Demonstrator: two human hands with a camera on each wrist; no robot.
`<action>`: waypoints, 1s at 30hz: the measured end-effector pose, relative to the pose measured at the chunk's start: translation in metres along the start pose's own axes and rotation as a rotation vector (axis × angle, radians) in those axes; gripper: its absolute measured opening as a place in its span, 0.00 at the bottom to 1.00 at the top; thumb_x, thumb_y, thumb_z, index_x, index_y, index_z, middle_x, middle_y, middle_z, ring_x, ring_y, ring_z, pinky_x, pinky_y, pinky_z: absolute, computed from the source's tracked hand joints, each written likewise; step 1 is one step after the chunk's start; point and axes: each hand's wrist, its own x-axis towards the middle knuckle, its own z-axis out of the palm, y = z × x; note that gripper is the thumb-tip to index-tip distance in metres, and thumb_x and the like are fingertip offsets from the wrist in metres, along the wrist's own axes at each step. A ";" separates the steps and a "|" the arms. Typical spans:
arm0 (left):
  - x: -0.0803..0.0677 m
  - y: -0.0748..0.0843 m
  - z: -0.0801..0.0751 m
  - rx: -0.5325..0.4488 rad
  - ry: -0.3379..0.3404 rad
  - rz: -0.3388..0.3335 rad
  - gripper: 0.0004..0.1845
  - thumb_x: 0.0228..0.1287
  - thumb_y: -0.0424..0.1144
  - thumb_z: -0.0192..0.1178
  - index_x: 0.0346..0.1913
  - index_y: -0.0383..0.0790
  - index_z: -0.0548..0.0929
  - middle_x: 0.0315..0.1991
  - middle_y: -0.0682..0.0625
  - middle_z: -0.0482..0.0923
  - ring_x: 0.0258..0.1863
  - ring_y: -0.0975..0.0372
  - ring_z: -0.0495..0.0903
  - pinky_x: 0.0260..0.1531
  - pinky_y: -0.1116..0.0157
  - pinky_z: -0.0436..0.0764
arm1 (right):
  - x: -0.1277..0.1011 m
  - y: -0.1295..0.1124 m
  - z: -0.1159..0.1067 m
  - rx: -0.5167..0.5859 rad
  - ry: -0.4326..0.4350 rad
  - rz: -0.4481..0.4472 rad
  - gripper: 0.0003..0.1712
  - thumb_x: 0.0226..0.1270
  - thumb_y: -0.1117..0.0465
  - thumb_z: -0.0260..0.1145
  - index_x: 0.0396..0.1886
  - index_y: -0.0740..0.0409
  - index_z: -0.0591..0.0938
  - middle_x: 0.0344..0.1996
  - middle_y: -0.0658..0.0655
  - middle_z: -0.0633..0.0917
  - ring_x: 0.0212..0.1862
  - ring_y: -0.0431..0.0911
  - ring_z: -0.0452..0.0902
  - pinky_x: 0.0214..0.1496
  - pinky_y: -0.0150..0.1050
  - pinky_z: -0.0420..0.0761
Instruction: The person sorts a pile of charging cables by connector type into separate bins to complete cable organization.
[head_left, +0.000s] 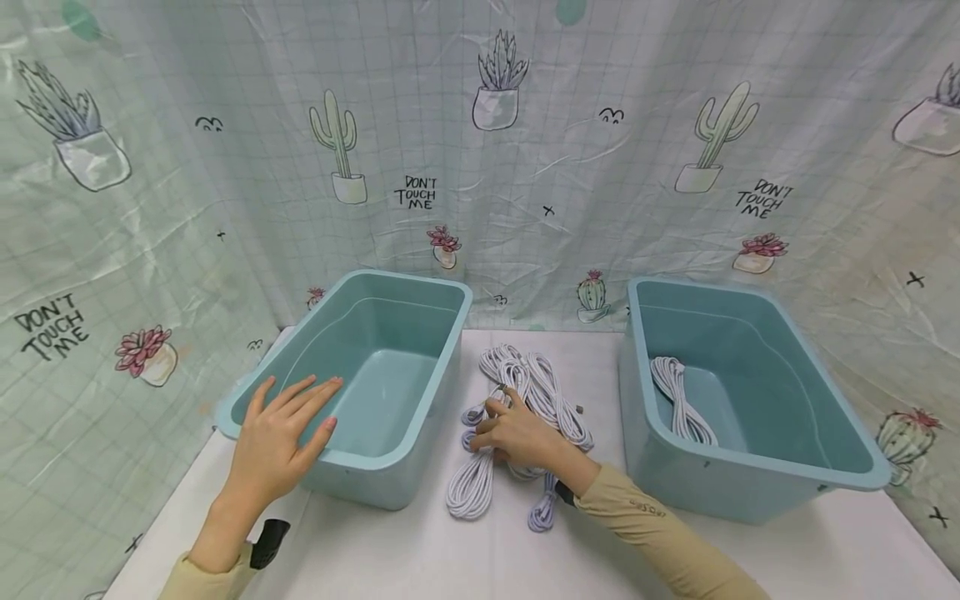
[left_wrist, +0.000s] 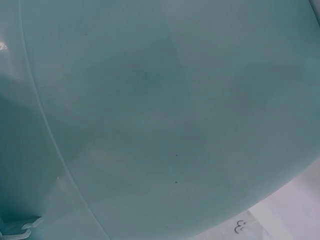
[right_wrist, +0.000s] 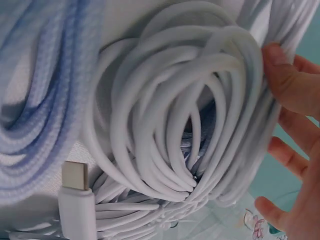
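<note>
In the head view my left hand (head_left: 273,446) is over the front left corner of the left teal bin (head_left: 442,367), its fingers extended and holding nothing. My right hand (head_left: 517,433) reaches into a pile of coiled cables (head_left: 551,392) between the two bins, fingers bent down. In the right wrist view its thumb and fingers (right_wrist: 280,70) grip the edge of a white coiled cable (right_wrist: 170,100), whose loops stand out toward the camera. Beside that coil lie a pale blue braided cable (right_wrist: 55,105) and a white plug with a metal tip (right_wrist: 77,210). Only the bin's wall (left_wrist: 150,100) shows in the left wrist view.
The right teal bin (head_left: 765,467) holds one white cable bundle (head_left: 682,404). A small lavender cable bundle (head_left: 542,512) lies at the pile's front edge. Behind the white table (head_left: 420,558) hangs a curtain printed with cacti (head_left: 525,242).
</note>
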 end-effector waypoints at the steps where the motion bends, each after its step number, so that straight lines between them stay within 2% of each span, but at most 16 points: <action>1: 0.000 0.000 0.000 0.000 0.000 0.000 0.21 0.61 0.49 0.50 0.55 0.45 0.76 0.48 0.44 0.80 0.51 0.48 0.73 0.57 0.42 0.56 | 0.000 0.000 0.001 -0.017 0.005 -0.002 0.20 0.49 0.56 0.67 0.44 0.34 0.80 0.43 0.39 0.83 0.45 0.41 0.66 0.56 0.58 0.65; 5: 0.000 0.000 0.001 0.002 0.003 0.000 0.21 0.61 0.49 0.50 0.55 0.45 0.76 0.47 0.44 0.80 0.50 0.48 0.74 0.57 0.42 0.57 | -0.001 0.000 0.001 -0.079 0.047 -0.010 0.16 0.52 0.53 0.65 0.42 0.30 0.78 0.39 0.40 0.82 0.45 0.42 0.66 0.56 0.57 0.65; 12: 0.000 -0.001 0.001 0.002 0.009 -0.003 0.21 0.62 0.50 0.49 0.55 0.45 0.76 0.47 0.44 0.80 0.50 0.48 0.74 0.57 0.42 0.57 | -0.002 0.001 -0.004 -0.097 0.117 0.006 0.15 0.54 0.53 0.63 0.42 0.30 0.77 0.38 0.44 0.81 0.46 0.44 0.66 0.56 0.60 0.65; 22: 0.000 0.000 0.000 -0.003 0.012 -0.016 0.21 0.62 0.49 0.48 0.55 0.45 0.76 0.47 0.44 0.80 0.49 0.48 0.75 0.57 0.42 0.57 | -0.009 -0.004 -0.023 -0.141 0.083 0.018 0.14 0.62 0.51 0.56 0.48 0.35 0.75 0.41 0.51 0.79 0.44 0.48 0.75 0.54 0.54 0.72; 30: 0.000 0.000 0.000 -0.012 0.013 -0.014 0.21 0.62 0.49 0.49 0.55 0.45 0.76 0.47 0.44 0.80 0.49 0.48 0.75 0.56 0.42 0.58 | -0.016 -0.004 -0.035 -0.176 0.113 -0.023 0.09 0.63 0.50 0.53 0.41 0.43 0.73 0.38 0.50 0.79 0.36 0.45 0.78 0.45 0.50 0.76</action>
